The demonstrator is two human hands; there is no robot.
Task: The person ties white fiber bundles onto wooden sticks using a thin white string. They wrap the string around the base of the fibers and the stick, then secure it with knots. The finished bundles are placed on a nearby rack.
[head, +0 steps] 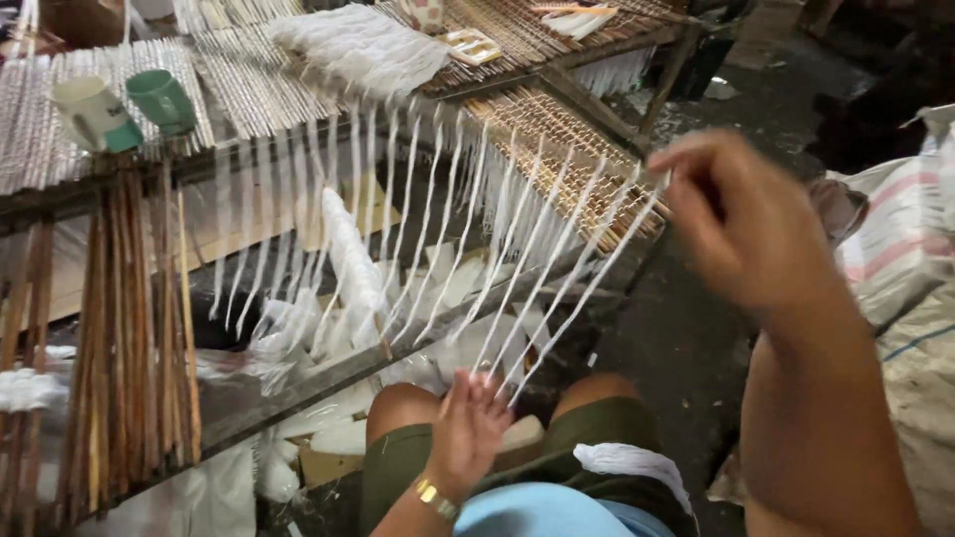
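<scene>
My right hand (744,221) is raised at the right, fingers curled over the upper ends of several white cords (557,268) that run down from the woven mat edge (567,149). Lower down, my left hand (468,428), with a gold wristband, pinches the bottom ends of those same cords just above my knees. More white cords (398,219) hang in a row from the wooden loom frame (298,383) to the left. A bundle of white fibre (348,259) dangles among them.
A bundle of brown sticks (129,338) leans on the frame at the left. Two cups, one cream (90,111) and one green (161,99), lie on the mat at the back. Woven sacks (900,259) stand at the right. White cloth (632,465) lies on my lap.
</scene>
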